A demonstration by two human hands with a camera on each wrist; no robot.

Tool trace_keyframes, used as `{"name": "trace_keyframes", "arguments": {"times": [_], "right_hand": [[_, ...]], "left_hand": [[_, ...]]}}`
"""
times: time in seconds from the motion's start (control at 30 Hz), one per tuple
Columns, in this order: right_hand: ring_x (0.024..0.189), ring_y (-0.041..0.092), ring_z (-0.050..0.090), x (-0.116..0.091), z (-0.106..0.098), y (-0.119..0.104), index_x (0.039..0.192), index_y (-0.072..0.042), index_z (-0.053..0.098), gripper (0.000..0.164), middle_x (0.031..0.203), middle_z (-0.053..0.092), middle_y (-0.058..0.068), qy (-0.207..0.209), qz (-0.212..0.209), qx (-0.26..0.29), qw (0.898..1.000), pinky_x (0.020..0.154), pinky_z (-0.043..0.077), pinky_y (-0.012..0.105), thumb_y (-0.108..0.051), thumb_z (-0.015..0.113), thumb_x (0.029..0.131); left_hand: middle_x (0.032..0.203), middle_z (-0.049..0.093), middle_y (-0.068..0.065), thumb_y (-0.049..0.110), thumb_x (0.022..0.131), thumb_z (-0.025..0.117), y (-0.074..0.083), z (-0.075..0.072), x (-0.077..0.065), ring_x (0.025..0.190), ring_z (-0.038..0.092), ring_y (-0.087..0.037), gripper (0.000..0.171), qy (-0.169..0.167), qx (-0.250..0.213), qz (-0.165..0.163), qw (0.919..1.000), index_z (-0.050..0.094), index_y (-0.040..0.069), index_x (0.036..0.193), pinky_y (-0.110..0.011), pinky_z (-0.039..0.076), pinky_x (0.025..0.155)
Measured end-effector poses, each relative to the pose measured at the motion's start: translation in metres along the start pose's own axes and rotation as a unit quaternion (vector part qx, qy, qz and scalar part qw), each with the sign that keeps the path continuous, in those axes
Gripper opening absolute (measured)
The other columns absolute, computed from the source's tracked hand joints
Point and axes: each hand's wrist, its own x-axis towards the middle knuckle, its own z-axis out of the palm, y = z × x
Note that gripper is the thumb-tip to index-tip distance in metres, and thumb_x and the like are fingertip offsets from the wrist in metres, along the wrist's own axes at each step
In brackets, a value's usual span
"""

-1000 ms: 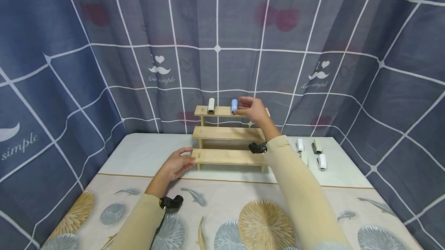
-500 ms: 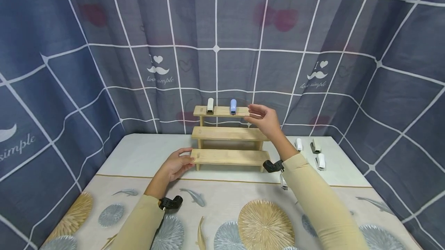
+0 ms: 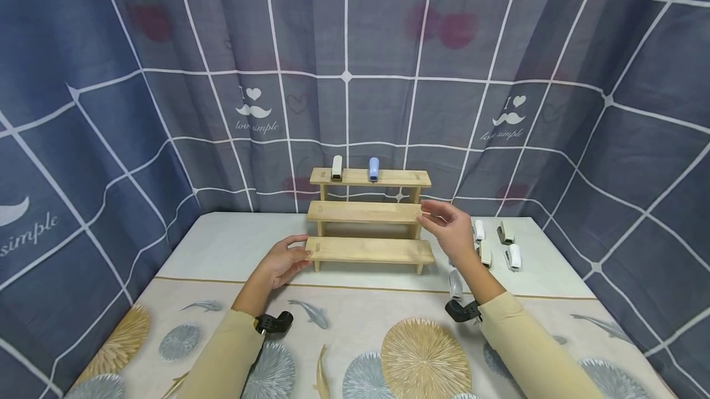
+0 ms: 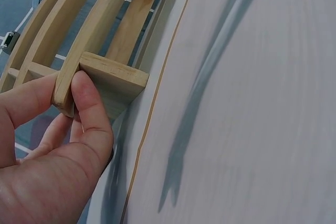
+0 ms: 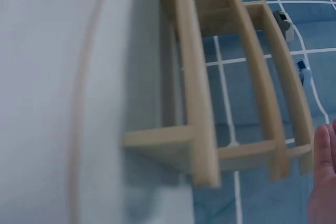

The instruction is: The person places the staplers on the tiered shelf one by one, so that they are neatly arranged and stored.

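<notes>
The left hand (image 3: pixel 286 261) had its grip clenched on the left end of the lowest step of a pale wooden stand (image 3: pixel 366 211), thumb against one face of the plank and a finger against the other. The right hand (image 3: pixel 448 229) was bare and its grip released: the fingers curved loosely, the thumb apart beneath them, near the right end of the middle step. Whether they touched it could not be told. Both forearms slanted forward in beige sleeves (image 3: pixel 224 356), each wrist wearing a black camera mount (image 3: pixel 273 323).

The stand had three flat, narrow planks on squared legs, rising away from the person. On the top step, well apart, stood a white stapler (image 3: pixel 336 166) toward the left end and a blue stapler (image 3: pixel 374 168) near the middle, both small, with rounded, smooth tops.

The left wrist view showed the pinch closely, with the grain of the end block beside the thumb. The right wrist view was blurred in its nearer part and caught only a sliver of the right hand at its edge. The head view alone showed the loose staplers (image 3: pixel 513 258), white and cream, right of the stand on the white table (image 3: pixel 244 232). A cloth (image 3: pixel 355 312) printed with fish and discs covered the nearer part; behind hung a blue-grey curtain (image 3: pixel 383 109) with a white grid.
</notes>
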Motion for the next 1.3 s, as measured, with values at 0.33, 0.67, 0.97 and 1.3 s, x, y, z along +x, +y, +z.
{"name": "trace_keyframes", "arguments": {"times": [0.33, 0.67, 0.97, 1.3], "right_hand": [[0.11, 0.019, 0.072, -0.045, -0.028, 0.015, 0.128, 0.001, 0.068, 0.043, 0.13, 0.067, 0.024, 0.039, 0.067, -0.026, 0.997, 0.089, 0.057, 0.013, -0.011, 0.081, 0.088], [0.121, 0.016, 0.065, -0.075, -0.057, 0.025, 0.131, 0.001, 0.066, 0.051, 0.137, 0.065, 0.019, -0.014, 0.156, -0.057, 0.986, 0.091, 0.055, 0.01, -0.018, 0.083, 0.087], [0.135, 0.046, 0.052, -0.086, -0.074, 0.033, 0.139, 0.006, 0.057, 0.066, 0.145, 0.055, 0.027, -0.099, 0.16, -0.075, 0.979, 0.102, 0.053, 0.017, -0.012, 0.086, 0.082], [0.134, 0.05, 0.052, -0.095, -0.08, 0.031, 0.147, 0.007, 0.048, 0.08, 0.15, 0.047, 0.032, -0.17, 0.194, -0.077, 0.963, 0.099, 0.059, 0.032, -0.007, 0.087, 0.078]], "left_hand": [[0.101, 0.065, -0.009, -0.01, 0.094, 0.059, 0.002, 0.001, -0.001, 0.083, 0.068, -0.013, 0.064, 0.0, 0.005, -0.001, 1.0, 0.035, -0.003, 0.153, -0.02, 0.061, 0.076], [0.101, 0.065, -0.01, -0.009, 0.094, 0.06, 0.005, 0.002, 0.0, 0.082, 0.068, -0.012, 0.065, 0.001, 0.007, -0.008, 0.9999, 0.035, -0.003, 0.154, -0.02, 0.062, 0.077], [0.101, 0.065, -0.01, -0.009, 0.095, 0.061, 0.006, 0.001, 0.0, 0.082, 0.069, -0.013, 0.065, 0.001, -0.005, -0.014, 0.9999, 0.035, -0.003, 0.154, -0.021, 0.062, 0.076], [0.1, 0.065, -0.01, -0.01, 0.095, 0.059, 0.005, 0.001, -0.001, 0.08, 0.068, -0.013, 0.065, 0.003, -0.005, -0.018, 0.9998, 0.035, -0.002, 0.154, -0.021, 0.062, 0.075]]}}
